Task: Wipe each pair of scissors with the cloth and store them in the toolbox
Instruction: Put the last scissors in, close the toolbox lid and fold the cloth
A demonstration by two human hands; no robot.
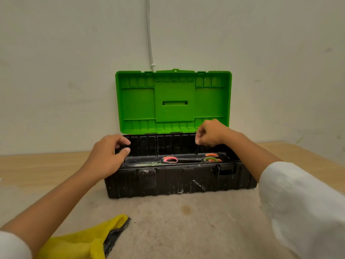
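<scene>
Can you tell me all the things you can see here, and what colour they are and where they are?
toolbox: 1, black base, on the table against the wall, open
lid: 1, bright green, standing upright behind the base
scissors: at least 2 pairs, pink, orange and green handles, lying inside the toolbox; exact count hard to tell
cloth: 1, yellow with a dark edge, on the table at the front left
table: 1, light wood, under everything
cable: 1, white, running down the wall behind the lid
sleeves: 2, white, on both arms
left hand: 1, over the toolbox's left end, empty
right hand: 1, over the toolbox's right part, fingers curled, empty
</scene>
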